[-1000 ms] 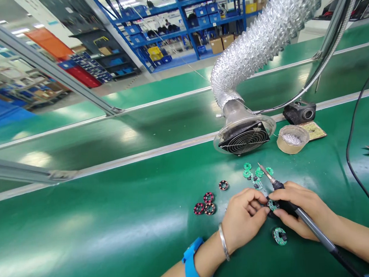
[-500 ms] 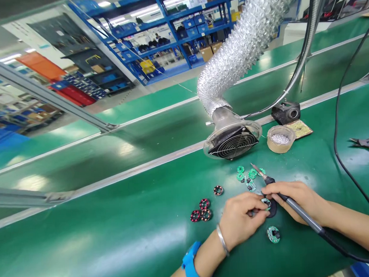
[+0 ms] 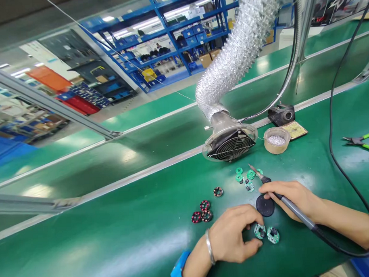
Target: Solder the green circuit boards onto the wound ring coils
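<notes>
My left hand is around a round green circuit board on the bench, thumb and forefinger apart at its edges. A second such board, also with a black part on it, lies just right of it. My right hand holds a soldering iron like a pen, its tip pointing up and left over several small green boards. Between my hands is a black round pad with nothing on it. Left of these sit several ring-shaped coils with red and copper windings.
A fume extractor hood on a silver flexible duct hangs behind the boards. Beyond them stand a tub of silvery shavings, a tray with a yellowish sponge and a black iron holder. Green-handled pliers lie right, past the iron's cable.
My left hand has moved down toward me, carrying the round board from the black pad to beside the other one. Its fingers have spread. My right hand still holds the iron, barely moved.
</notes>
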`<state>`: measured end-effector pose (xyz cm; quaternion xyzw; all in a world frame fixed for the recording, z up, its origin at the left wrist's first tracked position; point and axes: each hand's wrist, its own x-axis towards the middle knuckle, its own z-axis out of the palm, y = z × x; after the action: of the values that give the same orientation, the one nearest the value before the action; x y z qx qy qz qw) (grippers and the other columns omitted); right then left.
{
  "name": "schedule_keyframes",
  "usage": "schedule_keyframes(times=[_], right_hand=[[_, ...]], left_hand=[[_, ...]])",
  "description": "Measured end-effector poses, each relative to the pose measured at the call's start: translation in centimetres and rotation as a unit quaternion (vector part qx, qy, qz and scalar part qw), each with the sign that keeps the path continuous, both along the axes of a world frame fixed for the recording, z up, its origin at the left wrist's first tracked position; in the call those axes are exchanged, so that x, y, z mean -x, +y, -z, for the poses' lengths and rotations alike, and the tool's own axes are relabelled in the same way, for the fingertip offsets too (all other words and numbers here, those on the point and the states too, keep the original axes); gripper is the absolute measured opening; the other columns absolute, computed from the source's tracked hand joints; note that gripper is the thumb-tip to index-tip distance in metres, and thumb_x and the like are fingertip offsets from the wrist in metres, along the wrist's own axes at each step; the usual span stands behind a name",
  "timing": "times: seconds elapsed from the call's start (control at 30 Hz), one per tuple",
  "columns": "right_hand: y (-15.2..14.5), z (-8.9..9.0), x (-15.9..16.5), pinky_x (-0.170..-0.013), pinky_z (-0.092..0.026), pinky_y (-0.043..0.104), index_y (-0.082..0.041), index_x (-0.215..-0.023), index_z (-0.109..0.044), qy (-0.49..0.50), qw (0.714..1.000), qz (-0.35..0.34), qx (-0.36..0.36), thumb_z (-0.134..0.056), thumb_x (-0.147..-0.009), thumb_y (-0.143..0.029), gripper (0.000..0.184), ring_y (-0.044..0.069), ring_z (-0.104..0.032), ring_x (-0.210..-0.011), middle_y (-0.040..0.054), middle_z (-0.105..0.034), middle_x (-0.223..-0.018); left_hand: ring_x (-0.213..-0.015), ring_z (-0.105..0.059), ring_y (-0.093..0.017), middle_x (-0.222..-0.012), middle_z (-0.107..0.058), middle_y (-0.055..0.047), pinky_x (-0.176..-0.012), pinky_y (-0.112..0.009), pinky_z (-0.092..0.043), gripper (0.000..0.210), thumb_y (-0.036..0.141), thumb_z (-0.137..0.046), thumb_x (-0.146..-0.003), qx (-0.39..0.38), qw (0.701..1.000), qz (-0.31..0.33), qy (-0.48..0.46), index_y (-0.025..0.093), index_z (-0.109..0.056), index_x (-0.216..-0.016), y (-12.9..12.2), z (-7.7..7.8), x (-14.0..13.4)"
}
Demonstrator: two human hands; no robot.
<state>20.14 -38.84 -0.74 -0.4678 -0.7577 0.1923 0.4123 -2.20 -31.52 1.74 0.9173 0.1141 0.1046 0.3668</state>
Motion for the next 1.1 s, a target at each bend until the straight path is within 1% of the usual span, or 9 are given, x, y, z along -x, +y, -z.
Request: schedule_keyframes(times=[0.1,0.2,0.3,0.4,0.6,0.7,0.87,1.0,1.1], right_hand=[[0.1,-0.1,0.2,-0.077,-0.057,0.023,-0.020,-0.120,-0.053,0.000,1.000,0.009,0.002,-0.044,-0.094,-0.016,0.028,0.015,-0.070,-0.085,0.0064,-0.071,-0.100],[0.0,-0.4,0.3,-0.073,-0.058,0.022,-0.021,-0.117,-0.055,0.007,1.000,0.020,-0.002,-0.043,-0.094,-0.015,0.026,0.014,-0.071,-0.080,0.0058,-0.071,-0.098],[-0.2,-0.5,0.1,-0.074,-0.058,0.022,-0.021,-0.116,-0.054,0.008,0.999,0.044,-0.022,-0.042,-0.094,-0.013,0.027,0.013,-0.071,-0.079,0.0051,-0.071,-0.098],[-0.4,-0.3,-0.4,-0.073,-0.059,0.020,-0.023,-0.119,-0.053,0.025,0.994,0.100,-0.031,-0.043,-0.095,-0.012,0.028,0.012,-0.072,-0.078,0.0032,-0.072,-0.094],[0.3,0.5,-0.9,-0.067,-0.061,0.020,-0.024,-0.114,-0.053,0.075,0.971,0.226,0.002,-0.044,-0.097,-0.021,0.020,0.012,-0.073,-0.071,0.0018,-0.073,-0.088],[0.8,1.4,-0.8,-0.071,-0.062,0.026,-0.023,-0.115,-0.049,0.002,0.974,0.226,-0.007,-0.049,-0.093,-0.026,0.022,0.019,-0.073,-0.087,0.0060,-0.072,-0.102],[0.9,4.3,-1.0,-0.083,-0.061,0.033,-0.022,-0.123,-0.045,-0.126,0.971,0.205,-0.005,-0.053,-0.089,-0.037,0.038,0.024,-0.067,-0.104,0.0092,-0.061,-0.128],[0.7,6.1,-1.6,-0.085,-0.060,0.032,-0.023,-0.129,-0.042,-0.157,0.964,0.215,0.019,-0.053,-0.090,-0.040,0.044,0.026,-0.065,-0.109,0.0072,-0.059,-0.130],[0.8,5.7,-1.7,-0.086,-0.059,0.032,-0.023,-0.130,-0.042,-0.152,0.965,0.213,0.022,-0.052,-0.090,-0.040,0.044,0.025,-0.065,-0.108,0.0068,-0.059,-0.131]], left_hand=[[-0.070,-0.063,-0.019,-0.088,-0.067,-0.004,-0.058,-0.027,-0.048,0.055,0.057,-0.072,-0.066,-0.153,0.988,-0.009,0.011,0.021,-0.059,-0.104,-1.4,0.9,-1.0],[-0.056,-0.058,-0.016,-0.073,-0.062,-0.001,-0.045,-0.026,-0.038,0.052,0.069,-0.063,-0.072,-0.279,0.960,-0.003,-0.002,0.020,-0.060,-0.089,-2.7,2.2,-2.1],[-0.052,-0.055,-0.014,-0.065,-0.059,0.001,-0.043,-0.027,-0.032,0.047,0.065,-0.055,-0.082,-0.315,0.948,-0.009,-0.056,0.019,-0.057,-0.076,-2.8,2.4,-2.2],[-0.052,-0.055,-0.013,-0.063,-0.059,0.001,-0.046,-0.027,-0.034,0.046,0.063,-0.048,-0.087,-0.287,0.952,-0.060,-0.086,0.018,-0.058,-0.081,-1.1,0.5,0.0],[-0.067,-0.061,-0.015,-0.075,-0.065,-0.002,-0.061,-0.024,-0.045,0.038,0.057,-0.060,-0.083,-0.284,0.923,-0.246,0.075,0.020,-0.063,-0.083,9.6,-3.5,6.6],[-0.074,-0.062,-0.019,-0.080,-0.066,-0.004,-0.065,-0.026,-0.046,0.036,0.054,-0.068,-0.076,-0.283,0.859,-0.373,0.205,0.019,-0.065,-0.081,17.0,-2.6,7.5],[-0.078,-0.064,-0.022,-0.090,-0.067,-0.008,-0.067,-0.028,-0.047,0.036,0.053,-0.067,-0.076,-0.280,0.824,-0.447,0.209,0.018,-0.066,-0.082,26.4,-0.4,5.7],[-0.078,-0.064,-0.021,-0.091,-0.066,-0.007,-0.069,-0.028,-0.048,0.033,0.050,-0.067,-0.078,-0.251,0.824,-0.469,0.194,0.018,-0.066,-0.084,29.1,0.3,4.9],[-0.088,-0.063,-0.023,-0.097,-0.063,-0.009,-0.077,-0.031,-0.049,0.035,0.046,-0.071,-0.075,-0.238,0.823,-0.485,0.176,0.016,-0.064,-0.092,27.8,-0.2,5.2]])
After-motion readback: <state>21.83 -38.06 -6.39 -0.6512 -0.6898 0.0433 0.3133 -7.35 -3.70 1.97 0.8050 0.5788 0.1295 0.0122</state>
